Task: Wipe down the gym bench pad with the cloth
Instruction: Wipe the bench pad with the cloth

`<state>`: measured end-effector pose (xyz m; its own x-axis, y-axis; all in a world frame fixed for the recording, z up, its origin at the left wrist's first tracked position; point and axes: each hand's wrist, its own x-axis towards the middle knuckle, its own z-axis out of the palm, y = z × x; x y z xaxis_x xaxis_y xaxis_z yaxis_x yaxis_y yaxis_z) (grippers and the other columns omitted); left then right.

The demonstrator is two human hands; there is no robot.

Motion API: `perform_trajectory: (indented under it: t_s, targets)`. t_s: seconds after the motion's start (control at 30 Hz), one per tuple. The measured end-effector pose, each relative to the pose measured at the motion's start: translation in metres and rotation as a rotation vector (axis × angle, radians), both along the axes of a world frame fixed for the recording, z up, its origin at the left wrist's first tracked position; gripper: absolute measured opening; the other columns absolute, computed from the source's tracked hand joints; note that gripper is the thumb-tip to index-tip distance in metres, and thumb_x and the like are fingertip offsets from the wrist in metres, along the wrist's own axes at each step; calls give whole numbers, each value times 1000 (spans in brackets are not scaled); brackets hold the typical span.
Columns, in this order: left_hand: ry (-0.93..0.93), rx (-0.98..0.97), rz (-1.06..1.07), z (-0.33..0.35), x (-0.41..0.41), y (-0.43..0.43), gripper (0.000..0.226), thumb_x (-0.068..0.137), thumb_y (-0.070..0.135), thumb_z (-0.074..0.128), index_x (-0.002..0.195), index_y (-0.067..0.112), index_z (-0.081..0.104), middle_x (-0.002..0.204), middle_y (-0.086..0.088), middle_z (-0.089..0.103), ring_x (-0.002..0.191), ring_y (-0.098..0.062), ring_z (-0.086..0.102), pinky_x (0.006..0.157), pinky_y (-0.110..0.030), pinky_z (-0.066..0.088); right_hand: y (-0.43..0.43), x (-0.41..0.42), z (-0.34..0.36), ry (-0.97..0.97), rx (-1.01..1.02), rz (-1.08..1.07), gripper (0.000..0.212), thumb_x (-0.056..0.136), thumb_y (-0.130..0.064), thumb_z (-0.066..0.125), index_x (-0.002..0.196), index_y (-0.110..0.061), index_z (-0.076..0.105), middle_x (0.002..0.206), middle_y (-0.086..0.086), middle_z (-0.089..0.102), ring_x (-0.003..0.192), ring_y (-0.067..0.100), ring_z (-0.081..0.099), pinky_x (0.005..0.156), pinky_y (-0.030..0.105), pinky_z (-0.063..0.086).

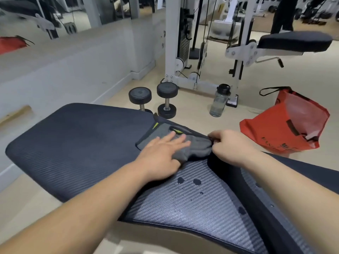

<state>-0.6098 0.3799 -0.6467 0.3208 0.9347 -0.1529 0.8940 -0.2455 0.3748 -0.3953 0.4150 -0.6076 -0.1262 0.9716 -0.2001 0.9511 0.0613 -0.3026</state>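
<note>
A dark padded gym bench pad (77,143) fills the lower half of the view, with several water drops (196,181) on its carbon-pattern seat part. A grey cloth (198,145) with a yellow-green tag lies crumpled at the join between the two pads. My left hand (163,153) lies flat on the cloth, fingers straight. My right hand (229,145) pinches the cloth's right edge with curled fingers.
Two black dumbbells (166,99) stand on the floor beyond the bench. A clear water bottle (220,101) stands beside a red bag (293,125) at the right. A white cable machine (183,52) and another bench (295,42) are behind. A person's legs (282,13) show far back.
</note>
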Motion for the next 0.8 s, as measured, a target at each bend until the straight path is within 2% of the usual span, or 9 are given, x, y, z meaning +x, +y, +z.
perform_trajectory:
  t_s: [0.13,0.2,0.27,0.33,0.43,0.47,0.53,0.7,0.8]
  targets:
    - [84,11,343,-4,-54,17,71,95,30,45,158,47,16,168,23,9,158,-11,2,125,-59,-1,-7,6,-8,-47,2,55,41,92,-16,47,124,-27,68,130,0,71,118,29,62,93,39,55]
    - [88,-12,432,-7,-58,17,67,97,37,42,158,47,15,170,19,8,158,-18,3,125,-58,2,-7,9,-12,-54,14,69,39,93,-17,46,124,-27,69,134,-3,68,122,28,61,98,41,53]
    - [79,-21,412,-6,-41,12,62,99,50,36,157,50,15,170,18,7,158,-22,3,126,-55,5,-4,11,-12,-39,14,57,42,93,-18,47,126,-30,70,137,-6,67,125,26,60,100,41,53]
    - [53,-22,278,-4,-13,-2,61,99,54,38,156,50,16,169,20,5,158,-22,2,127,-50,5,-1,9,-11,-19,16,37,45,90,-18,47,125,-33,70,134,-5,70,122,26,62,98,40,54]
    - [13,-8,-31,-4,16,-23,70,93,32,47,155,53,22,168,25,4,157,-13,-2,128,-44,-1,1,6,-11,-22,7,21,52,80,-19,52,126,-36,70,132,-5,72,122,26,64,97,37,55]
    - [4,-8,-69,-4,13,-22,75,90,25,47,154,53,23,167,26,5,157,-10,-1,128,-42,-1,1,5,-11,-33,2,24,54,79,-19,53,128,-37,69,132,-6,72,122,26,64,97,37,55]
    - [15,27,0,-3,-3,-8,78,87,22,46,155,51,23,167,27,9,156,-7,5,128,-42,3,0,8,-14,-35,6,40,52,82,-17,51,128,-35,68,135,-5,69,123,27,62,98,39,54]
    - [120,45,438,-8,-53,6,71,92,31,46,158,42,23,169,19,16,155,-17,18,125,-42,20,0,21,-26,11,-14,100,53,93,-14,43,138,-28,64,143,-11,56,138,20,46,112,42,43]
    - [144,9,424,0,-24,-20,66,92,42,45,155,47,25,168,18,17,150,-25,25,118,-44,28,1,22,-27,-2,-5,112,46,94,-19,44,132,-29,68,137,-9,58,135,22,47,110,43,44]
